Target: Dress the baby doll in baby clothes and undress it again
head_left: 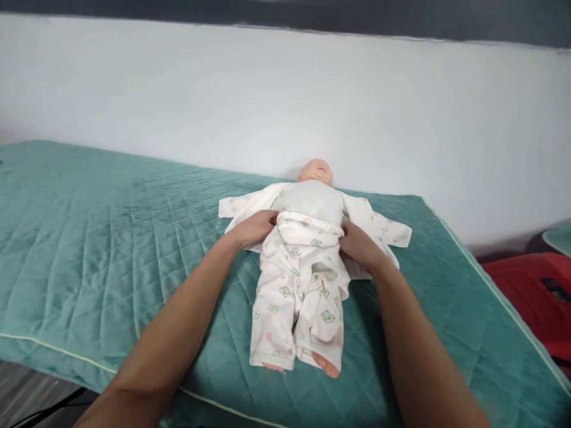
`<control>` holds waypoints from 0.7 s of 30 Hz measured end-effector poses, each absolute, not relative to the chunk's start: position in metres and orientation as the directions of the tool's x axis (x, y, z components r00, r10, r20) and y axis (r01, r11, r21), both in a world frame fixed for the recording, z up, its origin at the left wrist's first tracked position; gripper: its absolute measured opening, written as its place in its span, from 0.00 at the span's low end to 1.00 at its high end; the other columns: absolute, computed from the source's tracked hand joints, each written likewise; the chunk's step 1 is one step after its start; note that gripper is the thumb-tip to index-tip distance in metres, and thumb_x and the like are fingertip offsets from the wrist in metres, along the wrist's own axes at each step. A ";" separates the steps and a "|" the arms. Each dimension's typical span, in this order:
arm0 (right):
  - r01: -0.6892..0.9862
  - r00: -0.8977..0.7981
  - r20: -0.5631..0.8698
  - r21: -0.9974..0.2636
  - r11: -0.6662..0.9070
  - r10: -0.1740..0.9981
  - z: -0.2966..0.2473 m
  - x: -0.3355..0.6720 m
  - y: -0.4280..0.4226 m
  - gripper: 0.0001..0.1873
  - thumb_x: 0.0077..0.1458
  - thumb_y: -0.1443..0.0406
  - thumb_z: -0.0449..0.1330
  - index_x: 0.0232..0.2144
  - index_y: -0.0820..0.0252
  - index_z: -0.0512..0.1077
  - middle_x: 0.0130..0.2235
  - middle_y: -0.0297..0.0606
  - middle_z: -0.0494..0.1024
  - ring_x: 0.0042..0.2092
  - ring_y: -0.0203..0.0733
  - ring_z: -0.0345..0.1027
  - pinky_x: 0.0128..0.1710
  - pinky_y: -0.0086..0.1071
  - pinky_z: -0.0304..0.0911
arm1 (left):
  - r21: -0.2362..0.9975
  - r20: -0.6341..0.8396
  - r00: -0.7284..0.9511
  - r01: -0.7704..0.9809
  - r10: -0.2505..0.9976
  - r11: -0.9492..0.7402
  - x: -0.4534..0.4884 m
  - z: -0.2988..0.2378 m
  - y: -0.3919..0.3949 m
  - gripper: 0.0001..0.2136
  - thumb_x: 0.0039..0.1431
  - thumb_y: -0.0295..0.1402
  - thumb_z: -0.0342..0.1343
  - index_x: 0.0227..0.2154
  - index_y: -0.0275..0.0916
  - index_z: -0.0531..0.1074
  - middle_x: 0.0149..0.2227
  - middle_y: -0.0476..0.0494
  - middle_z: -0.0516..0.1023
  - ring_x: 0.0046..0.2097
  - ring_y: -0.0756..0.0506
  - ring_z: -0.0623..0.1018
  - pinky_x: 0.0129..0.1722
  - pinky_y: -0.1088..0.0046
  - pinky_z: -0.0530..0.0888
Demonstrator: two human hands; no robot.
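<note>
A baby doll (pixel 316 170) lies on its back on a green quilted bedspread, head toward the wall. Printed white pants (pixel 285 291) cover its legs, with the toes showing below the cuffs. Its matching jacket (pixel 388 229) is spread open, sleeves out to both sides, over a pale grey torso (pixel 307 199). My left hand (pixel 260 227) is closed on the waistband at the doll's hip on the left. On the opposite side my right hand (pixel 357 244) grips the pants' waistband too, its fingertips partly hidden by the cloth.
The green quilted bedspread (pixel 111 249) reaches back to a white wall (pixel 223 101). Beyond its right edge stands a red plastic object (pixel 526 291). A dark cable (pixel 53 407) lies on the floor at the lower left.
</note>
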State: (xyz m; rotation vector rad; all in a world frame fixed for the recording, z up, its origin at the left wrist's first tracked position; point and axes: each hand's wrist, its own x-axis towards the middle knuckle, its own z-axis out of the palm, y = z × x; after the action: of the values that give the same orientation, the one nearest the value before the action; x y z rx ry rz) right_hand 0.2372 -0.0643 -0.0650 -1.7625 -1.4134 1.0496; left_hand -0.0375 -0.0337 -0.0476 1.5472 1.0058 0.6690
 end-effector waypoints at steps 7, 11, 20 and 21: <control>0.314 -0.024 -0.168 -0.937 -0.152 0.986 -0.059 0.244 -0.071 0.14 0.41 0.70 0.61 0.34 0.54 0.73 0.33 0.34 0.80 0.30 0.41 0.72 0.24 0.31 0.66 | 0.989 -0.150 0.454 0.076 0.878 0.130 -0.033 -0.054 -0.022 0.11 0.37 0.23 0.63 0.28 0.37 0.78 0.27 0.44 0.81 0.33 0.43 0.79 0.35 0.68 0.76; 0.164 -0.047 -0.106 -0.982 -0.097 0.993 -0.063 0.241 -0.078 0.14 0.43 0.66 0.64 0.37 0.52 0.74 0.32 0.33 0.81 0.31 0.42 0.72 0.26 0.31 0.66 | 0.962 -0.201 0.499 -0.063 0.843 0.267 -0.034 -0.067 -0.020 0.15 0.39 0.23 0.60 0.35 0.36 0.79 0.33 0.42 0.83 0.37 0.44 0.80 0.39 0.68 0.77; -0.166 -0.037 -0.065 -0.984 -0.071 0.997 -0.055 0.231 -0.082 0.13 0.45 0.65 0.69 0.37 0.52 0.75 0.37 0.35 0.83 0.38 0.49 0.78 0.33 0.39 0.70 | 0.892 -0.165 0.484 -0.298 0.860 0.339 -0.029 -0.066 -0.023 0.14 0.37 0.19 0.60 0.32 0.34 0.79 0.34 0.40 0.84 0.40 0.40 0.82 0.46 0.62 0.78; -0.172 -0.041 -0.066 -0.983 -0.072 0.997 -0.054 0.231 -0.083 0.14 0.45 0.65 0.69 0.37 0.51 0.76 0.38 0.35 0.83 0.38 0.50 0.78 0.33 0.39 0.71 | 0.892 -0.165 0.475 -0.302 0.864 0.336 -0.029 -0.065 -0.023 0.14 0.37 0.20 0.60 0.31 0.35 0.79 0.33 0.40 0.84 0.40 0.40 0.82 0.45 0.62 0.78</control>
State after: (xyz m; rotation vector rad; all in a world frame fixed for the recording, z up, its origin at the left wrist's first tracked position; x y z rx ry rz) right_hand 0.2306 -0.0826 -0.0544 -1.1125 -1.0708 1.3629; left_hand -0.0292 -0.0231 -0.0655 0.9265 0.7255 0.8541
